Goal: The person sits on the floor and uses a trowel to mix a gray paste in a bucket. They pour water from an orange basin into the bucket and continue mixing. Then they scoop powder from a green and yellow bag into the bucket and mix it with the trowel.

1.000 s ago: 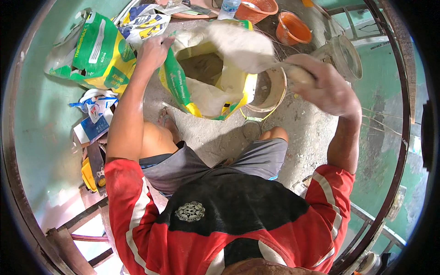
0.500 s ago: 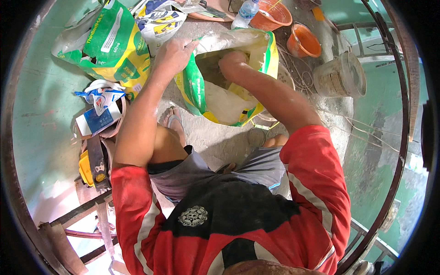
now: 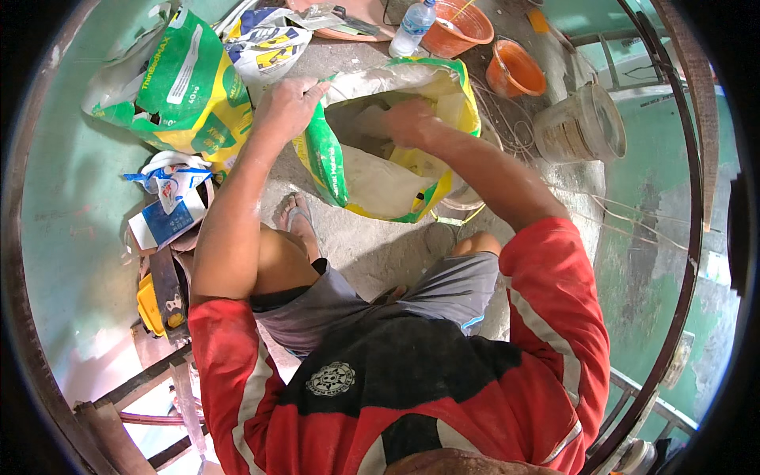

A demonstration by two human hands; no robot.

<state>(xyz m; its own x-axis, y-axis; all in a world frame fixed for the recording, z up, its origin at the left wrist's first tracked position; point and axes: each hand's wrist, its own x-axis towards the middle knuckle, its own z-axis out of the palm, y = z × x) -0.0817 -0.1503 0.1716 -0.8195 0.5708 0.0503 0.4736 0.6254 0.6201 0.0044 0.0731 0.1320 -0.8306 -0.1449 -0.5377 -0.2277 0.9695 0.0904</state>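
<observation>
A green, yellow and white paper sack (image 3: 376,184) stands open-mouthed in front of me, pale on its inner walls. My left hand (image 3: 288,111) is closed on its left rim, pinching the paper edge. Into the mouth reaches my right hand (image 3: 409,123), near the inner right wall. Its fingers blur into the grey inside, so whether they hold anything is unclear. Greyish material (image 3: 360,123) shows dimly within the sack.
Left of it leans a second green and yellow sack (image 3: 186,87). A white and blue bag (image 3: 265,43), a water bottle (image 3: 412,30) and orange buckets (image 3: 516,70) lie beyond. A dirty pale bucket (image 3: 571,127) lies tilted at right, near loose cord (image 3: 513,127). A blue-white box (image 3: 168,223) sits left.
My right hand has shifted slightly down and shows more of itself inside the sack. My left hand still grips the rim, a little further left in view.
</observation>
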